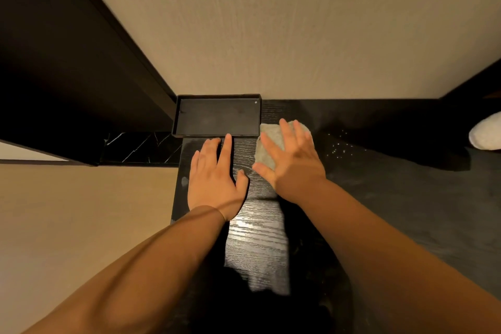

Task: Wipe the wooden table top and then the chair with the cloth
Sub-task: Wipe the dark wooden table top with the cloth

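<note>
Right hand [291, 156]: fingers spread flat, pressing grey cloth [267, 149] onto dark wooden tabletop [254, 238]. Left hand [214, 179]: open, palm flat on the tabletop beside it, fingertips at black tray [217, 116] in far left corner.

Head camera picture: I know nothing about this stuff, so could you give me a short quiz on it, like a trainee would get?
1. True or false: the left hand holds the cloth.
2. Where does the black tray sit? A) against the wall, just beyond the left hand; B) under the cloth; C) on the floor.
3. Fill in: the white specks lie on the table top to the ___ of the cloth.
Key: 1 false, the right hand presses it with straight fingers while the left lies flat on the wood; 2 A; 3 right.
</note>
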Motion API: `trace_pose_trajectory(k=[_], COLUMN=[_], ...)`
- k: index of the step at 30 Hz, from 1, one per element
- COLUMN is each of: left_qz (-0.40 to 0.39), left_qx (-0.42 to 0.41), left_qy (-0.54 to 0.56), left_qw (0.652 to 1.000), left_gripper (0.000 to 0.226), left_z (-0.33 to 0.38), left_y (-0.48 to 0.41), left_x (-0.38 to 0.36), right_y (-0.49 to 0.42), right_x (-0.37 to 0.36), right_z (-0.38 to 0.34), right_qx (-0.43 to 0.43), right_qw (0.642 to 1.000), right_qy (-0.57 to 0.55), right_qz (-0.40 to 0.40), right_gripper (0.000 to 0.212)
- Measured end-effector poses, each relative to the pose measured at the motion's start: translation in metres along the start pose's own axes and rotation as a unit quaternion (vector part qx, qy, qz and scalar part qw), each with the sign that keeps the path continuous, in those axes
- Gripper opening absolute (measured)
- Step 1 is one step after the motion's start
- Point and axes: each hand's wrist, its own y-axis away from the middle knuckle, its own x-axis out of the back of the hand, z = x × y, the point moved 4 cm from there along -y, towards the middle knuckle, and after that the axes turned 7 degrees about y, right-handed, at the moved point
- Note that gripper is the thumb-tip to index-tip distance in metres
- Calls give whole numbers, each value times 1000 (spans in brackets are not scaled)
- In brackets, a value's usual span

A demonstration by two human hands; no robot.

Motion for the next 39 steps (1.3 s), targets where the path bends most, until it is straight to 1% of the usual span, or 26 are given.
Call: trace_pose_trajectory(k=[2, 5, 6, 10, 13, 16, 19, 21, 24, 28, 29, 31, 33, 34, 35, 36, 39], left_qz=[-1, -4, -4, -5, 1, -2, -4, -4, -6, -5, -5, -5, -4, -5, -4, -4, -1], left_qx=[-1, 0, 2, 4, 4, 3, 4, 5, 7, 6, 6, 5, 4, 3, 3, 2, 3], left_qy=[1, -3, -3, 1, 2, 0, 2, 0, 3, 0, 1, 0, -1, 0, 0, 0, -2], left_qw=[1000, 1000, 1000, 1000, 1000, 1000, 1000, 1000, 1000, 1000, 1000, 1000, 1000, 1000, 1000, 1000, 1000], left_gripper=[82, 82, 82, 82, 82, 82, 83, 83, 83, 83, 82, 82, 82, 81, 81, 81, 81], left_z=[0, 0, 0, 0, 0, 0, 0, 0, 0, 0, -1, 0, 0, 0, 0, 0, 0], left_y=[0, 0, 0, 0, 0, 0, 1, 0, 1, 0, 0, 0, -1, -1, 0, 0, 0], left_x=[1, 1, 1, 0, 0, 1, 1, 1, 1, 0, 0, 0, 1, 1, 1, 1, 1], right_y=[-11, -30, -31, 3, 22, -10, -48, -52, -26, -8, -14, -29, -37, -34, -27, -15, 22], right_x=[-2, -1, -1, -6, -11, -1, 6, 4, 0, -1, 2, 9, 13, 11, 7, 3, -11], right_z=[9, 12, 10, 8, 7, 21, 36, 34, 24, 29, 35, 49, 51, 47, 39, 30, 22], right_qx=[11, -27, -33, -11, -8, -28, -73, -82, -34, 31, 32, -5, -47, -53, -43, -25, 38], right_qw=[1000, 999, 999, 997, 998, 996, 995, 993, 996, 998, 998, 999, 998, 998, 998, 998, 997], right_qy=[5, 29, 36, 42, 58, 65, 60, 78, 66, 45, 46, 40, 35, 34, 33, 32, 65], right_qz=[27, -17, -17, 63, 39, 53, 13, 13, 51, 18, 4, -7, 3, 21, 40, 42, 27], right_gripper=[87, 76, 73, 71, 72, 76, 72, 70, 73, 74, 77, 82, 83, 80, 76, 74, 67])
